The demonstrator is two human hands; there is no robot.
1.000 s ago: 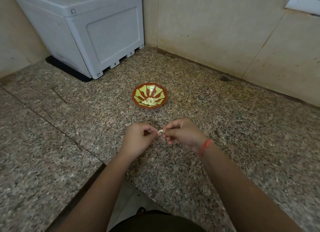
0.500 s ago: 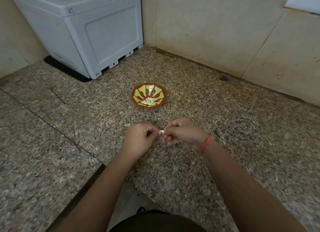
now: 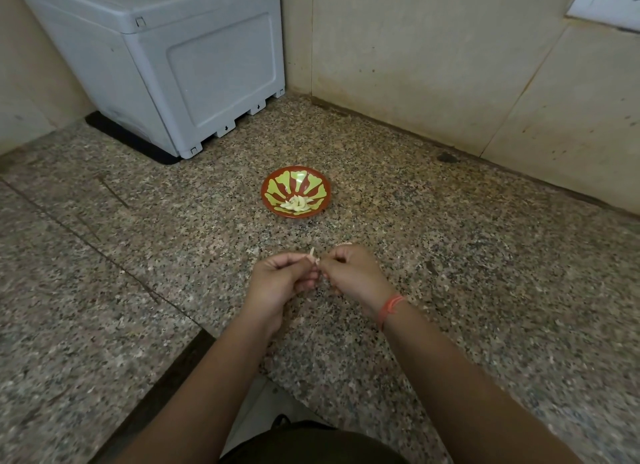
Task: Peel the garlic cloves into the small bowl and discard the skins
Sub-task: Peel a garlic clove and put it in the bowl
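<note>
A small red bowl (image 3: pixel 273 181) with green petal markings sits on the speckled granite counter (image 3: pixel 450 255), holding several peeled garlic cloves (image 3: pixel 298 204). In front of it my left hand (image 3: pixel 280 283) and my right hand (image 3: pixel 353 273) meet fingertip to fingertip, both pinching one small garlic clove (image 3: pixel 313 255). A pale strip of skin sticks up from the clove between my thumbs. An orange thread band (image 3: pixel 391 306) circles my right wrist.
A grey plastic appliance (image 3: pixel 194 65) on a black mat stands at the back left corner. Beige tiled walls (image 3: pixel 433 58) close the back and right, with a white socket (image 3: pixel 613 3) at top right. The counter's inner edge drops off near my body.
My hands stay together on the clove and have shifted slightly. A strip of skin now stands up from it.
</note>
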